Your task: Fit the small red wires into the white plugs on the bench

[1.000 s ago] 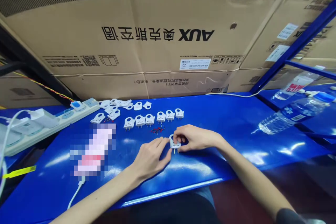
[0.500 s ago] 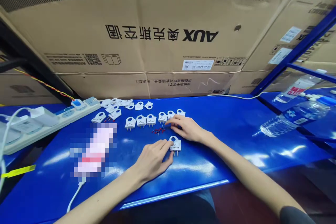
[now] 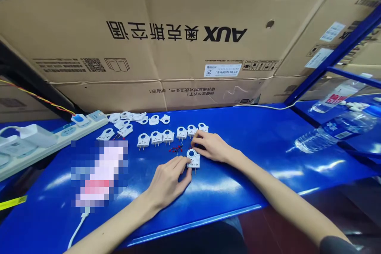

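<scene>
A white two-pin plug [image 3: 194, 161] with a ring-shaped top stands near the middle of the blue table, its pins toward me. My left hand [image 3: 171, 176] pinches it by its left side. Just beyond the plug's upper right is my right hand [image 3: 210, 145], fingers bent and drawn together; what they hold, if anything, is too small to make out. Left of those fingertips lies a small heap of red and black parts [image 3: 176, 149]. Behind, several similar white plugs [image 3: 156, 138] stand in a row, the rightmost ones close to my right hand.
More white plug pieces [image 3: 126, 117] lie in a pile at the back left. A long power strip [image 3: 59, 138] runs along the left side. A blurred-out pink item [image 3: 101, 174] has a cable. Plastic bottles [image 3: 333, 133] lie at right; a large carton [image 3: 166, 59] forms the back wall.
My right hand left the plug, reached back to the red and black parts, and now has come slightly back toward the plug. My left hand has kept its hold on it.
</scene>
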Demonstrator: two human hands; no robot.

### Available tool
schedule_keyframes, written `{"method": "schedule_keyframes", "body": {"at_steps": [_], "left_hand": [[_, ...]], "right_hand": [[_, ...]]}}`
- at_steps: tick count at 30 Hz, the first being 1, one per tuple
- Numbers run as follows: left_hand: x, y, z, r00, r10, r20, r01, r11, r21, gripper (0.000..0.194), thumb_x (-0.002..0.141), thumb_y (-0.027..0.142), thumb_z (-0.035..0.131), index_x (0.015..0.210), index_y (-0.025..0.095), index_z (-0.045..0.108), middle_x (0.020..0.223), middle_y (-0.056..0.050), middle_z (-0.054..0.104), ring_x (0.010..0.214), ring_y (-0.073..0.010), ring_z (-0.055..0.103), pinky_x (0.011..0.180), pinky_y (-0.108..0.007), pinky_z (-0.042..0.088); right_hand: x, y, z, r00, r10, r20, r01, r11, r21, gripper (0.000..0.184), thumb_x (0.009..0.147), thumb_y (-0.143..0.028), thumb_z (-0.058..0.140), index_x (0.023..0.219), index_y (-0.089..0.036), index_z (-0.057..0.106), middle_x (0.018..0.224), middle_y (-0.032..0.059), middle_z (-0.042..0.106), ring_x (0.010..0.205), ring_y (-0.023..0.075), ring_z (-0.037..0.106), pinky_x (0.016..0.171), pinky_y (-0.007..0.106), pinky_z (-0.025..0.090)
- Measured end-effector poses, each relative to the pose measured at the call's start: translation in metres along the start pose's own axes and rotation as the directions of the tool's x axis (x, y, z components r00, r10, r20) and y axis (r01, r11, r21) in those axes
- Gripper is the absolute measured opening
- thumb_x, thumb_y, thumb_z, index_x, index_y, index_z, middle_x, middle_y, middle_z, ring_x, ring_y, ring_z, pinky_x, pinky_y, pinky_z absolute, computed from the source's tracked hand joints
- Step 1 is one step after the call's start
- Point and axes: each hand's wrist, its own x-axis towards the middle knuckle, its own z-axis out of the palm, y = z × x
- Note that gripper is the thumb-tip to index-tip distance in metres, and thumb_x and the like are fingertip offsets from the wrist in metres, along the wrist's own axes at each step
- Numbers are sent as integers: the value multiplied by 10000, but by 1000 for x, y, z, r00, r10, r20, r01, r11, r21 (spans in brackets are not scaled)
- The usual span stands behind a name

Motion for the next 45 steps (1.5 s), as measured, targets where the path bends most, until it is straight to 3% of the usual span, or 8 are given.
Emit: {"method": "schedule_keyframes", "body": {"at_steps": [5, 11, 15, 18, 21, 31, 40, 45], "left_hand": [[0, -1, 0, 997, -68, 21, 69, 998, -15, 144, 979, 190, 509, 1074, 197, 617, 735, 31, 629, 615, -114, 598, 592, -233, 453], [2, -2, -2, 989, -135, 66, 140, 987, -72, 142, 1004, 236, 506, 1067, 210, 630, 750, 30, 601, 607, -111, 571, 589, -231, 462], [0, -5, -1, 985, -164, 61, 169, 981, -91, 194, 1042, 268, 471, 1143, 224, 631, 997, -18, 676, 637, -88, 620, 637, -230, 516], [-2, -7, 2, 990, -142, 16, 143, 987, -68, 216, 1054, 254, 458, 1191, 227, 623, 1107, -43, 713, 794, -125, 710, 718, -243, 552], [-3, -8, 3, 989, -144, -10, 143, 987, -77, 222, 1053, 255, 469, 1221, 227, 611, 1068, -41, 745, 867, -162, 734, 757, -270, 571], [0, -7, -1, 978, -209, 22, 210, 970, -126, 215, 1055, 286, 468, 1207, 226, 607, 930, 12, 725, 615, -95, 627, 593, -216, 507], [-1, -8, 1, 974, -226, 15, 225, 962, -153, 213, 1053, 288, 482, 1228, 240, 594, 922, 18, 698, 614, -89, 613, 614, -217, 510], [0, -8, 0, 976, -218, 21, 219, 963, -155, 214, 1048, 284, 488, 1223, 230, 599, 938, 12, 712, 630, -98, 625, 620, -220, 522]], "right_hand": [[-4, -1, -6, 1000, 13, 13, -12, 998, -58, 169, 1069, -312, 508, 1108, -208, 637, 1075, 66, 652, 866, 173, 618, 692, 264, 431], [-8, -6, -11, 997, 75, -15, -74, 994, 85, 165, 1086, -294, 463, 1109, -221, 609, 1005, 47, 719, 874, 186, 664, 744, 277, 454], [-10, -8, -9, 997, 48, -65, -38, 988, 152, 143, 1068, -294, 501, 1074, -218, 622, 996, 47, 720, 898, 195, 665, 788, 291, 472], [-9, -7, -11, 992, 50, -115, -22, 972, 234, 92, 1039, -267, 554, 1026, -215, 629, 979, 33, 724, 864, 179, 662, 782, 283, 472], [-9, -9, -16, 984, 102, -148, -50, 946, 319, 77, 1006, -258, 593, 950, -219, 630, 914, 15, 719, 792, 160, 649, 739, 275, 467], [-10, -19, -13, 955, 176, -237, -55, 895, 442, 84, 916, -255, 604, 847, -218, 576, 833, -5, 642, 745, 141, 582, 693, 258, 463], [-9, -25, -8, 959, 217, -182, -85, 832, 548, 99, 896, -213, 620, 980, -229, 568, 899, -4, 664, 782, 144, 618, 692, 260, 479], [-9, -26, -6, 962, 198, -186, -79, 859, 506, 76, 877, -161, 631, 918, -222, 610, 905, -2, 692, 809, 149, 634, 739, 274, 488]]}}
